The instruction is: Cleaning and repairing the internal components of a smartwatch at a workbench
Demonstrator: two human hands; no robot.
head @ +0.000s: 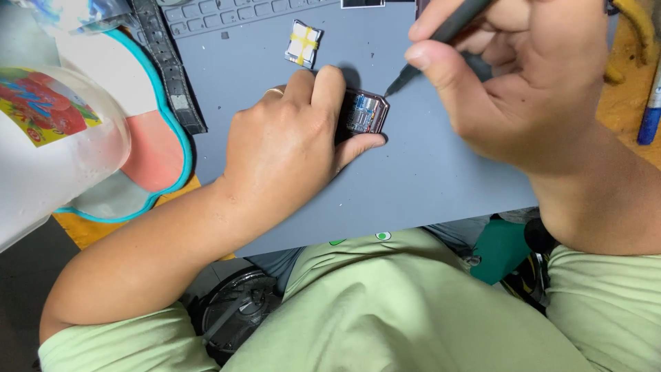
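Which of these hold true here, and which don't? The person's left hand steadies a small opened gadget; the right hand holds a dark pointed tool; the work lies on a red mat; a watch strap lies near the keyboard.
1. The left hand steadies a small opened gadget. True.
2. The right hand holds a dark pointed tool. True.
3. The work lies on a red mat. False: the mat is grey.
4. A watch strap lies near the keyboard. True.
5. The tool's tip is pressed into the small taped square. False: it is beside the gadget.
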